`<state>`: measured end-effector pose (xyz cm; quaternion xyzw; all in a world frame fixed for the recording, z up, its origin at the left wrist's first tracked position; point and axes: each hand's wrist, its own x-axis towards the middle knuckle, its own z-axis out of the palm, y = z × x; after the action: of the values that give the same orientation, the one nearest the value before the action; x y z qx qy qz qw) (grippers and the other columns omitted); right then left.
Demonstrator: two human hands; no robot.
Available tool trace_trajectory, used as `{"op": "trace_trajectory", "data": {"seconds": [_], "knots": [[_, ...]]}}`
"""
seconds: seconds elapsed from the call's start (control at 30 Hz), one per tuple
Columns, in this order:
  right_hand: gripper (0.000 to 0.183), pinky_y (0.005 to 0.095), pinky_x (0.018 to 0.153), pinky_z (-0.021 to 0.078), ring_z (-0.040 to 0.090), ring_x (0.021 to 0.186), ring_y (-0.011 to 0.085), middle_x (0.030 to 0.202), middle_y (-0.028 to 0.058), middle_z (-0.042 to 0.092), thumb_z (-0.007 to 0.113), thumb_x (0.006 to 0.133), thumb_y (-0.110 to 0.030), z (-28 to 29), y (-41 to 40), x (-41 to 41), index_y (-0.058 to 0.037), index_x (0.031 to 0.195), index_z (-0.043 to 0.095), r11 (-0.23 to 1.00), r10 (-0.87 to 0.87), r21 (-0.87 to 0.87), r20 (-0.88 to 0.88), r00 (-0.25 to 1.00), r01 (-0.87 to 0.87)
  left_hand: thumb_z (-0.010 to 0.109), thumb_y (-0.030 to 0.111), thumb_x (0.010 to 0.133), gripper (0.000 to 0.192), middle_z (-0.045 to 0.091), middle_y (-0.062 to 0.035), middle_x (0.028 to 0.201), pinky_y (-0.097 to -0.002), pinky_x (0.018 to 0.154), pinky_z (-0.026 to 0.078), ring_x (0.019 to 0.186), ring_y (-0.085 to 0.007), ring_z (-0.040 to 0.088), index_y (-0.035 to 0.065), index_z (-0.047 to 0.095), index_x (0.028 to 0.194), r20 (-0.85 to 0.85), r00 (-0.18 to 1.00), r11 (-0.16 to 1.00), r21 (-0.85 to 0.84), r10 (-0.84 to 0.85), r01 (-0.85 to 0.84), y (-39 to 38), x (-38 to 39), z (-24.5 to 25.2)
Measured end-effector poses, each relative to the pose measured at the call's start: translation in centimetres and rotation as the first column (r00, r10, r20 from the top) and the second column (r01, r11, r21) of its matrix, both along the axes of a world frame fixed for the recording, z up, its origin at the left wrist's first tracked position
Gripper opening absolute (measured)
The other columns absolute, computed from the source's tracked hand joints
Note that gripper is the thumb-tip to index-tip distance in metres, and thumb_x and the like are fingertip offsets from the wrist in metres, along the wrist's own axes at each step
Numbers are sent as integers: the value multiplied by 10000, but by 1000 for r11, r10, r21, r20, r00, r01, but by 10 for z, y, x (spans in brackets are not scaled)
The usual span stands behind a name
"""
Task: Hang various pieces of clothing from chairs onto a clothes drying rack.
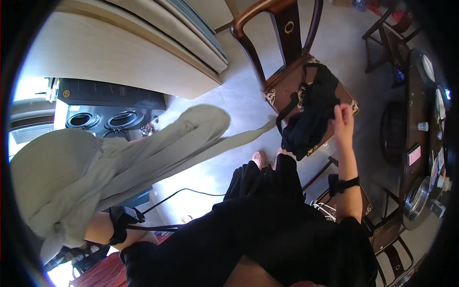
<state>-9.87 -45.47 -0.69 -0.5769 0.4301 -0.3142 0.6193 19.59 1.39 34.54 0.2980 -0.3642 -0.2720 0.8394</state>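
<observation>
A pale grey-green garment [172,154] stretches through the air from the far left, its narrow tail reaching toward a wooden chair [283,89]. My left forearm, with a strapped black device on it, goes in behind this cloth. The left hand itself is hidden there, so its grip does not show. Over the chair seat lies a bundle of black clothing [315,104] with a loose strap on its left side. My right hand [343,118] is at the right edge of that bundle, fingers curled; whether they pinch the black cloth is unclear.
Two front-loading machines with round doors [123,119] stand at the left, below a pale panel [132,50]. A dark table [412,107] on the right bears a pink phone [414,155], a cup [423,126] and a metal basin [417,197]. A black cable [186,189] runs toward my left arm.
</observation>
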Motion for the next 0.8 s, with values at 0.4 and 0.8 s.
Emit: {"op": "trace_trajectory", "data": {"seconds": [0.4, 0.8], "knots": [[197, 385, 756, 510, 637, 849, 314, 885, 168, 647, 637, 808, -208, -79, 24, 6, -36, 899, 600, 938, -244, -320, -343, 907, 131, 536, 280, 892, 465, 421, -172, 1211, -381, 943, 319, 1087, -267, 423, -9, 417, 1236, -39, 961, 937, -233, -275, 259, -55, 11, -31], [387, 375, 746, 507, 644, 808, 273, 983, 161, 639, 685, 801, -308, -33, 233, -2, -24, 1042, 581, 894, 415, -115, -154, 897, -433, 611, 274, 847, 439, 513, -162, 1084, -371, 854, 386, 962, -250, 498, -2, 478, 1162, -95, 845, 828, -287, -526, 482, -121, -39, -53]]}}
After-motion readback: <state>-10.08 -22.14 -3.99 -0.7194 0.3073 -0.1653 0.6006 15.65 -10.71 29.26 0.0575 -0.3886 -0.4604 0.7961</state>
